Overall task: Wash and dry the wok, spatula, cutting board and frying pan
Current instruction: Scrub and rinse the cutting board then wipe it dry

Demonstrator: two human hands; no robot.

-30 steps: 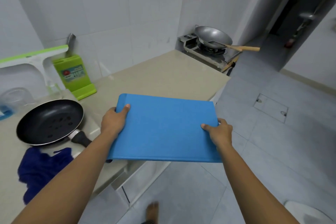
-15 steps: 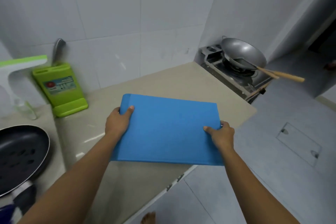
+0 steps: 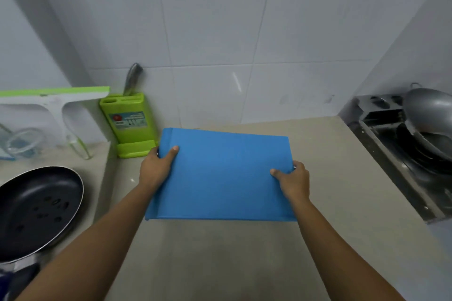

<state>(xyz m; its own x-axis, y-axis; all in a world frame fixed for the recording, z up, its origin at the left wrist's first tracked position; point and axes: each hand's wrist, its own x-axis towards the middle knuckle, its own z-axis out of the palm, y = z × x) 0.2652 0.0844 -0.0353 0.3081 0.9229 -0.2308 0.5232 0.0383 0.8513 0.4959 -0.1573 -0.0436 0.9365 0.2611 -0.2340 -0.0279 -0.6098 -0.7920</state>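
Item: cutting board [image 3: 225,173], blue, rectangular, held level and low over the beige desk [image 3: 220,256]; I cannot tell whether its underside touches. Left grip [image 3: 156,168]: thumb on top of the left short edge, the other fingers wrapped round it, pinching the board. Right grip [image 3: 293,181]: likewise on the right edge. Neighbours: green knife block [image 3: 129,122] just beside my left knuckles; frying pan [image 3: 36,208] further left; wok [image 3: 430,110] on the stove [image 3: 391,144], well apart to the right. Step, as I judge it: laying the board on the desk. Method: hold both grips even, lower it straight and flat, clear the knife block, and draw my fingers out only once it rests.
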